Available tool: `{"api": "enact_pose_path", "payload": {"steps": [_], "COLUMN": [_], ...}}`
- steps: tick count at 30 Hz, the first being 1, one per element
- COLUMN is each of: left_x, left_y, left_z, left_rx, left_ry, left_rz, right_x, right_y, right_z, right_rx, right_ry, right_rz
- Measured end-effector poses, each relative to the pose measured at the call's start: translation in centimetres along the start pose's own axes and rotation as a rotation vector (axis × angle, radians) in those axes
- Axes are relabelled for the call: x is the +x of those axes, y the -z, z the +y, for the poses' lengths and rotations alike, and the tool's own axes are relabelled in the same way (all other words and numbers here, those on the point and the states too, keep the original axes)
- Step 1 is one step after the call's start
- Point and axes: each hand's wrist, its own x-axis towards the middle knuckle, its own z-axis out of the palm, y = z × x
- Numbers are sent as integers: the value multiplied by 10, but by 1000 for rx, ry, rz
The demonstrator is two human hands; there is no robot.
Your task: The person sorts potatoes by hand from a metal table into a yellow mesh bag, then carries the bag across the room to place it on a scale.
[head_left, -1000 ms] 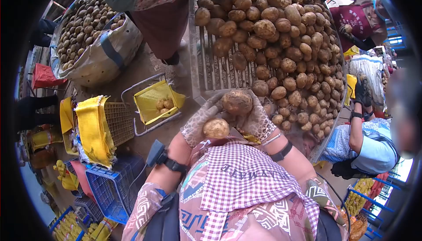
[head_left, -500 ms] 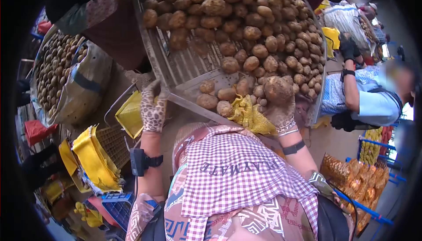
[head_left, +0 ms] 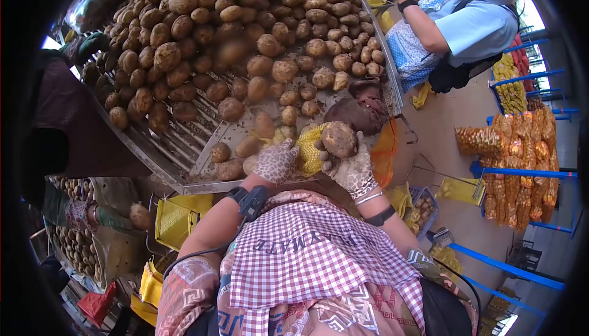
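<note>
My right hand (head_left: 351, 173), in a dirty spotted glove, grips a large brown potato (head_left: 339, 138) near the front edge of a metal sorting tray (head_left: 205, 154). Crumpled yellow mesh netting (head_left: 311, 149) hangs between my hands, its right side against the right glove. My left hand (head_left: 275, 162), in a leopard-print glove, meets the netting's left side with its fingers closed there; the fingertips are partly hidden. Just beyond the left hand lie several loose potatoes (head_left: 248, 146). A heap of dirty potatoes (head_left: 184, 48) covers the slatted part of the tray.
Dark crumpled cloth (head_left: 353, 115) lies at the tray's right corner. A person (head_left: 466, 35) in light blue stands at the right. At left, another person's sleeved arm (head_left: 73, 210) reaches over a sack of potatoes. Filled orange mesh sacks (head_left: 515, 170) are stacked behind blue rails (head_left: 531, 172).
My left hand has moved from the tray's left corner to the yellow netting. My right hand still holds the large potato, now turned differently. The view has swung to the right.
</note>
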Motion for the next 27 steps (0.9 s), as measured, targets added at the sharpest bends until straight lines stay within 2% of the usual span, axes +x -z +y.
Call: {"api": "enact_pose_path", "payload": {"steps": [1, 2, 3, 4, 5, 7, 8, 9, 10, 12, 15, 17, 19, 20, 21, 23, 25, 27], "left_x": [-5, -6, -6, -5, -4, 9, 13, 14, 12, 9, 11, 9, 8, 8, 9, 13, 14, 13], "left_y": [-1, 15, 14, 13, 10, 4, 4, 3, -3, -4, 2, 1, -2, 2, 6, 8, 6, 6], "left_z": [-1, 13, 14, 13, 12, 7, 5, 4, 1, 1, 6, 8, 5, 7, 10, 11, 9, 8], "left_rx": [-17, -126, -123, -140, -158, -135, -163, -190, -172, -143, -118, -120, -102, -102, -104, -109, -109, -107], "left_ry": [-29, 92, 101, 117, 129, 169, 235, 300, 283, 277, 285, 307, 266, 266, 291, 310, 334, 326], "left_rz": [57, 3, -9, -15, -22, -58, -84, -112, -38, -39, -53, -79, -36, -35, -65, -93, -103, -109], "right_x": [2, 7, 14, 24, 33, 52, 57, 59, 59, 55, 56, 52, 49, 47, 45, 42, 39, 39], "right_y": [5, 15, 27, 42, 42, 44, 55, 65, 55, 33, 31, 31, 27, 14, 6, -4, -1, 10], "right_z": [-2, -6, -9, -11, -5, 14, 22, 19, 14, 7, 1, 0, -9, -15, -18, -24, -23, -20], "right_rx": [15, 6, -5, -46, -37, -1464, -1968, -1959, -1997, -2069, -2180, -2271, -2571, -2599, -2600, -2934, -2988, -2944], "right_ry": [3, -20, -47, -94, -100, 575, 667, 666, 575, 402, 318, 385, 461, 333, 333, 342, 329, 500], "right_rz": [-1, -48, -94, -240, -237, 173, 250, 257, 197, 120, 43, 14, -62, -53, -51, -82, -26, 105]}}
